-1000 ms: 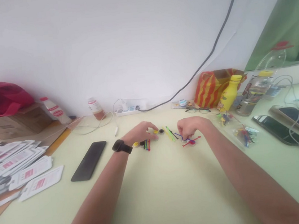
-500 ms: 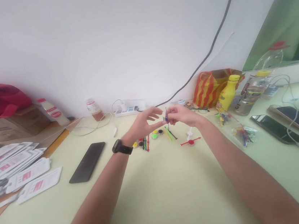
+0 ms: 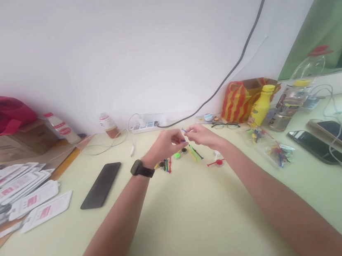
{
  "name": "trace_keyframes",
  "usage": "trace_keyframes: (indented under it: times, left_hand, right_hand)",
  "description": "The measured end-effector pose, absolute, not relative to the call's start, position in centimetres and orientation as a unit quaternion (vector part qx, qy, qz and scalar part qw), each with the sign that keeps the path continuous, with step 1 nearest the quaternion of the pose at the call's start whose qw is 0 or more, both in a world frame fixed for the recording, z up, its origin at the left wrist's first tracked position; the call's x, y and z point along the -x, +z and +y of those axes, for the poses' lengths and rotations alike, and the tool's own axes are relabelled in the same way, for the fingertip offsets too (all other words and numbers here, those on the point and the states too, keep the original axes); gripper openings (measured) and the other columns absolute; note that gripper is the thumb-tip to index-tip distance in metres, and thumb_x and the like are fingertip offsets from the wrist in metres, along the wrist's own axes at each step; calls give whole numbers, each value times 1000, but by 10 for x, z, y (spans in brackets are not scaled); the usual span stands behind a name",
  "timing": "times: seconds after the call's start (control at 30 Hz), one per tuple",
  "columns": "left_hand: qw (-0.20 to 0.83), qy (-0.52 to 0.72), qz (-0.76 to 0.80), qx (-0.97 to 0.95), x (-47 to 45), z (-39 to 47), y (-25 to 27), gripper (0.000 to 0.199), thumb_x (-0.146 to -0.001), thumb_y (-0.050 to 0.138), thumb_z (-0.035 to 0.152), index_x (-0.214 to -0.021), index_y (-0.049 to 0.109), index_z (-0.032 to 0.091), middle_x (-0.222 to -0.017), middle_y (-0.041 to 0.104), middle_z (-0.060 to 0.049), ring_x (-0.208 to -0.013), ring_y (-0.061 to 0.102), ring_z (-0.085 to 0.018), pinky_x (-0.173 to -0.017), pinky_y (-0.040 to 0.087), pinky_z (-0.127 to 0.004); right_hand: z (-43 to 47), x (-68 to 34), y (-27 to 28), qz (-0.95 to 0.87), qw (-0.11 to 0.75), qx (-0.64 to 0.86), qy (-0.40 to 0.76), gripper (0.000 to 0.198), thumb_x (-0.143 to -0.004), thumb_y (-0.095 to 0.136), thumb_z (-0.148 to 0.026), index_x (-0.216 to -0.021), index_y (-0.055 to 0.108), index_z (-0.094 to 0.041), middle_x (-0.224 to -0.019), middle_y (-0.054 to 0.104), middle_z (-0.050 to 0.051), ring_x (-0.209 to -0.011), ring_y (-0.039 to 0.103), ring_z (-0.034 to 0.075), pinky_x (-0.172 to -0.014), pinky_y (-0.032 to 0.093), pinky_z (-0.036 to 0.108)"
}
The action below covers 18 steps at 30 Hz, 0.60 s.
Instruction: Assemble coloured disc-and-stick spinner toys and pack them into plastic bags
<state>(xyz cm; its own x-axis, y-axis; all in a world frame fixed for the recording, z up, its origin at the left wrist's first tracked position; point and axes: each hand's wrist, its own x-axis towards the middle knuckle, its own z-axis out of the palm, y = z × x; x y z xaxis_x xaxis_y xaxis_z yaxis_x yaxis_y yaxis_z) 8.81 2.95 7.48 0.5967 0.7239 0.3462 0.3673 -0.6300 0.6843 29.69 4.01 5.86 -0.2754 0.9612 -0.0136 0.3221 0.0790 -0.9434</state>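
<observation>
My left hand [image 3: 172, 141], with a black watch on the wrist, is closed in a pinch on a small dark blue piece [image 3: 183, 141]; its shape is mostly hidden. Just to the right, my right hand [image 3: 201, 136] pinches a thin blue plastic stick [image 3: 184, 131] between thumb and forefinger. Below the hands lie a green round piece [image 3: 177, 156], a black round piece [image 3: 184, 150] and several coloured sticks [image 3: 167, 164]. Green and black sticks [image 3: 196, 152] lie under my right hand. Nearer me is a red round piece with red arms [image 3: 219, 163], beside a partly covered white piece.
A black phone [image 3: 101, 185] and white badges [image 3: 32, 200] lie to the left. Glasses [image 3: 226, 125], a yellow bottle [image 3: 261, 106], small plastic bags of parts [image 3: 278, 154] and two more phones [image 3: 318, 147] are on the right. A power strip [image 3: 146, 127] stands by the wall.
My left fingers have closed on the dark blue piece, which my right hand held before. My right hand has shifted slightly and now holds a blue stick tilted beside it.
</observation>
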Motion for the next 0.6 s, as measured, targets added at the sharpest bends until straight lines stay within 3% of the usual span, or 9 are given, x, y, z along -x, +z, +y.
trace_keyframes:
  times: [0.1,0.27,0.37,0.47,0.6]
  left_hand:
    - [274,246,338,-866,-87,32,67,19,-82,79,34,-82,70,18,-81,74,-3,-75,69,-17,-66,51,-27]
    - [252,160,327,-897,-87,35,51,18,-77,82,30,-94,82,27,-94,77,0,-86,67,-21,-77,50,-30]
    - [226,157,347,-897,-86,37,46,17,-73,85,32,-88,83,27,-100,76,-3,-97,65,-26,-81,50,-33]
    - [188,157,335,-910,-82,40,45,18,-71,87,33,-87,83,27,-113,73,-5,-109,60,-30,-90,49,-37]
    - [174,164,331,-913,-80,43,42,32,-76,84,33,-108,80,28,-124,70,-5,-116,57,-30,-98,48,-39]
  right_hand:
    - [44,-299,52,-671,273,561,400,16,-82,67,-27,-94,66,-17,-75,66,2,-66,56,13,-57,38,23]
    - [44,-305,53,-720,141,587,342,29,-79,72,-23,-108,70,-15,-88,75,7,-71,63,17,-61,43,25]
    - [40,-319,65,-751,75,570,325,17,-81,70,-21,-97,73,-17,-94,77,7,-81,66,19,-64,43,25]
    - [33,-338,83,-768,-7,544,339,9,-75,73,-18,-84,77,-21,-86,77,4,-80,68,20,-64,43,25]
    - [24,-350,100,-769,-133,543,309,23,-60,87,-25,-81,79,-24,-91,77,2,-86,69,24,-62,42,27]
